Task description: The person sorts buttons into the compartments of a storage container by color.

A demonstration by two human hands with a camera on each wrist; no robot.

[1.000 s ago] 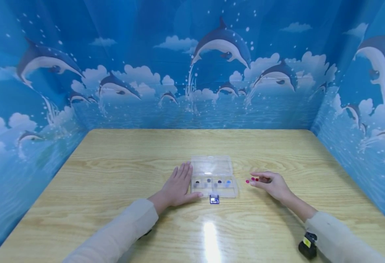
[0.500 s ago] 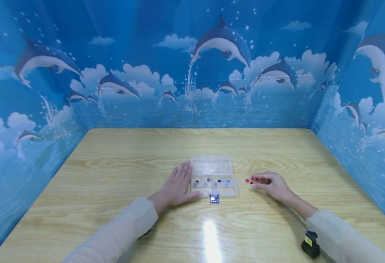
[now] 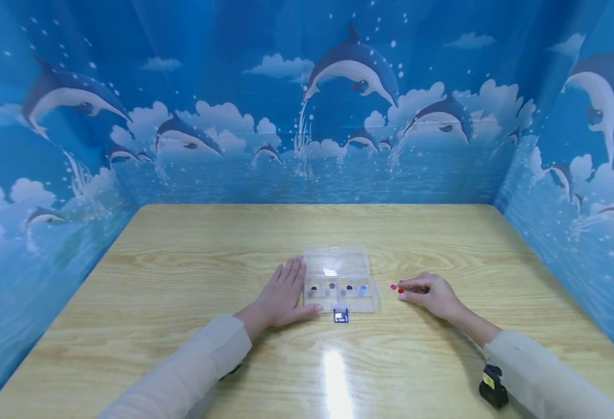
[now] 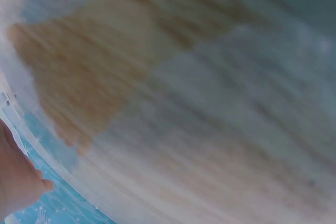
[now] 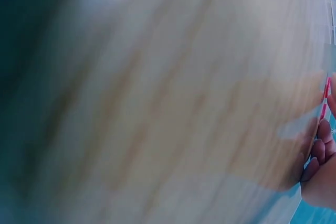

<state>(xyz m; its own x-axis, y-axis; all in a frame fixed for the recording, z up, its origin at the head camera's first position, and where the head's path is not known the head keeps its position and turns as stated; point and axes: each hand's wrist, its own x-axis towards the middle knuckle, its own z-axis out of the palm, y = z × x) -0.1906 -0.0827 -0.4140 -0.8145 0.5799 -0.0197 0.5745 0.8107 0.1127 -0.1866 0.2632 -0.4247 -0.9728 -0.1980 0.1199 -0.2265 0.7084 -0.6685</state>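
Red pieces: small bits (image 3: 401, 290) at the right fingertips, three o'clock of the box; a pink piece (image 3: 393, 287) lies just beside them, box-side.
Handling: probably light, stiff and slippery; best pinched by the edges, since they could skid on smooth wood.
Right hand: thumb and forefinger (image 3: 432, 294) bent to a narrow gap around a red piece; whether they grip it, I cannot tell.
Clear box: open (image 3: 363, 304), lid (image 3: 340, 262) back at twelve, blue latch (image 3: 340, 316) at six; likely light, thin and brittle, best steadied by its side walls.
Inside: a row of small pieces, including two dark, one greyish and one blue (image 3: 363, 288).
Left hand: flat (image 3: 281, 294), fingers straight along the box's nine o'clock side, thumb at its seven o'clock corner.
Black device: by the right sleeve (image 3: 542, 369), at four o'clock, with a yellow patch (image 3: 488, 380).
Writing: none readable.
Backdrop: dolphin-print cloth (image 3: 223, 169) from ten round to two, beyond the wooden table (image 3: 207, 250).
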